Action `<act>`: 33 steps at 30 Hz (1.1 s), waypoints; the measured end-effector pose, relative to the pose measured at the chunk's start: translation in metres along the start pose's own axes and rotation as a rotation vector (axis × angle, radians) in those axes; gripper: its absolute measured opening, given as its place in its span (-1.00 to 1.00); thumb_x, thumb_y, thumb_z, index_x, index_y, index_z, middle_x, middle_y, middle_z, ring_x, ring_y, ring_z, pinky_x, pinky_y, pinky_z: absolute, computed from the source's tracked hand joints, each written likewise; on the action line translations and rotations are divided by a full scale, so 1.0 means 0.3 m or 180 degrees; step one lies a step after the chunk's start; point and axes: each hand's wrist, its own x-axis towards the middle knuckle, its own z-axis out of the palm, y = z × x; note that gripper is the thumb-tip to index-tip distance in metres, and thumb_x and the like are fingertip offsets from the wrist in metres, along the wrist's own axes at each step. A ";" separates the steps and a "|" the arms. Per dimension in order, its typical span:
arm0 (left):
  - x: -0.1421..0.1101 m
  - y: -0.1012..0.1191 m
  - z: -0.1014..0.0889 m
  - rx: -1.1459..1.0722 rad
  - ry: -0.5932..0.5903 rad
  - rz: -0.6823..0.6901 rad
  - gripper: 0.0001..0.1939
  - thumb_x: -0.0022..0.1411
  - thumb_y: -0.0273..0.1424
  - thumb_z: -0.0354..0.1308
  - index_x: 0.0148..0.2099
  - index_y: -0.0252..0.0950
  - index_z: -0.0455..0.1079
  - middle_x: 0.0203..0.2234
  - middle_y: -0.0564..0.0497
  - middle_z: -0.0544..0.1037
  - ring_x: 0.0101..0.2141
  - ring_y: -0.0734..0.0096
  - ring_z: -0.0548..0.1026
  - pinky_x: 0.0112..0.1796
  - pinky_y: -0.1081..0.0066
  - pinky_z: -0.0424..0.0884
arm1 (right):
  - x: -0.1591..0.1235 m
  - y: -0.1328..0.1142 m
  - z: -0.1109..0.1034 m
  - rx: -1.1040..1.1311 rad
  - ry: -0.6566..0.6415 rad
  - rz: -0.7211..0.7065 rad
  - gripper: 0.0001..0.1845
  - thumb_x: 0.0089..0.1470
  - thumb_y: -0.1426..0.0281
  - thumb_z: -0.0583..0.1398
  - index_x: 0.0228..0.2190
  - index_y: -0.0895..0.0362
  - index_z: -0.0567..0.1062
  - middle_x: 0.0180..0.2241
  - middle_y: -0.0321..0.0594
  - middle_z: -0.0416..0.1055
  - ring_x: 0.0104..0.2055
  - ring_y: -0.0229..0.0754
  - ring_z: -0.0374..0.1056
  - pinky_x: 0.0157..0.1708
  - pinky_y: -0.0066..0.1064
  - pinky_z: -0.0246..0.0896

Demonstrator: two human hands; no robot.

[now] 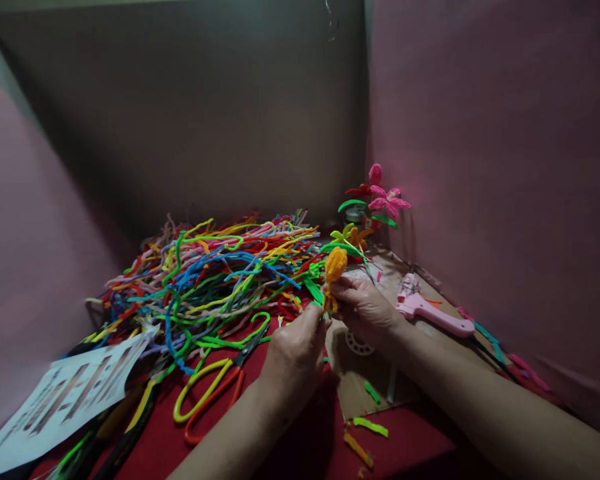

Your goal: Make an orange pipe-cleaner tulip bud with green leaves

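Observation:
Both my hands meet around an orange pipe-cleaner flower (336, 265), its rounded bud standing upright above my fingers. My left hand (300, 343) is closed at the lower end of the flower, thumb uppermost, and its fingertips are partly hidden. From the other side my right hand (363, 303) pinches the flower just under the bud. Short orange ends hang below the bud between the hands. Just left of them lie green pipe-cleaner pieces (313, 288). Scissors (237, 363) with one yellow and one orange handle rest on the red cloth beside my left hand.
A big tangled heap of colourful pipe cleaners (220, 273) fills the left and middle. A pink glue gun (437, 317) lies on a board (405, 393) at right. Finished pink flowers (390, 200) stand behind. A printed sheet (70, 393) is front left; cut scraps (371, 427) lie in front.

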 end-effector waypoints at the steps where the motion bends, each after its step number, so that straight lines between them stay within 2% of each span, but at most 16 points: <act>1: 0.005 0.000 -0.005 -0.0148 -0.0097 -0.0163 -0.89 0.21 -0.45 -0.02 -0.35 -0.27 0.31 -0.64 0.11 0.38 -0.61 0.54 0.37 -0.55 0.56 0.22 | 0.000 0.002 -0.001 0.0009 -0.0002 -0.0026 -0.77 -0.33 0.44 0.38 -0.51 0.22 0.49 -0.64 -0.37 0.32 -0.64 -0.42 0.11 -0.68 -0.55 -0.08; 3: 0.024 0.005 -0.022 -0.0572 -0.0265 -0.0646 -0.88 0.21 -0.40 -0.01 -0.35 -0.26 0.33 -0.58 0.08 0.42 -0.53 0.52 0.41 -0.48 0.55 0.27 | -0.001 0.006 0.000 0.0020 0.0015 -0.0094 -0.77 -0.32 0.43 0.37 -0.51 0.21 0.49 -0.62 -0.37 0.33 -0.62 -0.41 0.12 -0.64 -0.53 -0.07; 5: 0.049 0.013 -0.041 -0.1321 -0.0308 -0.1226 -0.86 0.17 -0.33 0.05 -0.27 -0.28 0.33 -0.47 0.05 0.47 -0.48 0.49 0.44 -0.45 0.51 0.33 | -0.001 0.012 0.003 0.0009 0.0064 -0.0191 -0.77 -0.33 0.43 0.37 -0.52 0.20 0.49 -0.61 -0.37 0.34 -0.59 -0.39 0.14 -0.59 -0.52 -0.04; 8: 0.081 0.017 -0.050 -0.2605 -0.0582 -0.2096 -0.77 0.11 -0.26 0.09 -0.30 -0.34 0.31 -0.53 0.07 0.43 -0.57 0.51 0.42 -0.55 0.52 0.32 | 0.001 0.022 0.006 -0.0036 0.0095 -0.0277 -0.79 -0.34 0.43 0.37 -0.53 0.20 0.50 -0.61 -0.37 0.35 -0.56 -0.38 0.15 -0.53 -0.50 -0.02; 10: 0.092 0.014 -0.040 -0.3157 -0.0620 -0.2334 -0.73 0.08 -0.22 0.12 -0.31 -0.36 0.31 -0.56 0.08 0.41 -0.59 0.53 0.41 -0.58 0.54 0.31 | 0.001 0.028 0.008 -0.0108 0.0022 -0.0260 -0.80 -0.31 0.42 0.36 -0.52 0.19 0.51 -0.59 -0.36 0.36 -0.56 -0.38 0.13 -0.51 -0.49 -0.02; 12: 0.096 0.010 -0.027 -0.3470 -0.0561 -0.2421 -0.71 0.08 -0.18 0.13 -0.33 -0.34 0.29 -0.65 0.14 0.36 -0.68 0.60 0.34 -0.66 0.60 0.20 | -0.002 0.032 0.010 -0.0185 -0.0047 -0.0286 -0.82 -0.29 0.41 0.35 -0.53 0.19 0.52 -0.60 -0.37 0.35 -0.57 -0.39 0.10 -0.51 -0.48 -0.03; 15: 0.098 0.013 -0.016 -0.3722 -0.0523 -0.2624 -0.71 0.08 -0.18 0.14 -0.41 -0.32 0.24 -0.80 0.25 0.16 -0.79 0.72 0.09 -0.74 0.65 -0.05 | -0.011 0.030 0.016 -0.0158 -0.0083 -0.0313 -0.84 -0.29 0.41 0.35 -0.54 0.19 0.54 -0.62 -0.38 0.34 -0.57 -0.38 0.10 -0.49 -0.47 -0.02; 17: 0.103 0.023 -0.019 -0.3812 -0.0478 -0.2718 -0.70 0.06 -0.21 0.17 -0.46 -0.32 0.21 -0.80 0.27 0.11 -0.79 0.75 0.02 -0.74 0.66 -0.11 | -0.016 0.024 0.019 -0.0100 -0.0090 -0.0242 -0.83 -0.32 0.43 0.36 -0.53 0.19 0.55 -0.62 -0.36 0.36 -0.56 -0.38 0.12 -0.49 -0.48 -0.01; 26: 0.123 0.051 -0.027 -0.3973 -0.0527 -0.2729 -0.76 0.09 -0.28 0.15 -0.44 -0.31 0.21 -0.87 0.26 0.12 -0.82 0.73 0.00 -0.76 0.67 -0.05 | -0.015 -0.006 0.021 0.0387 -0.0062 0.0088 -0.83 -0.44 0.54 0.36 -0.61 0.24 0.54 -0.65 -0.35 0.39 -0.59 -0.42 0.16 -0.59 -0.55 -0.02; 29: 0.124 0.048 -0.018 -0.3922 -0.0641 -0.2659 -0.77 0.10 -0.26 0.13 -0.42 -0.32 0.23 -0.85 0.20 0.24 -0.85 0.68 0.09 -0.80 0.65 -0.02 | -0.021 -0.014 0.025 0.0438 -0.0028 0.0152 -0.84 -0.45 0.56 0.36 -0.64 0.24 0.52 -0.68 -0.37 0.35 -0.62 -0.44 0.13 -0.62 -0.55 -0.03; 33: 0.125 0.054 -0.006 -0.3755 -0.0450 -0.2470 -0.78 0.09 -0.28 0.14 -0.37 -0.34 0.25 -0.76 0.10 0.40 -0.78 0.56 0.31 -0.71 0.57 0.24 | -0.024 -0.019 0.030 0.0491 0.0015 0.0044 -0.88 -0.38 0.55 0.33 -0.64 0.21 0.49 -0.67 -0.35 0.35 -0.61 -0.39 0.15 -0.64 -0.52 -0.03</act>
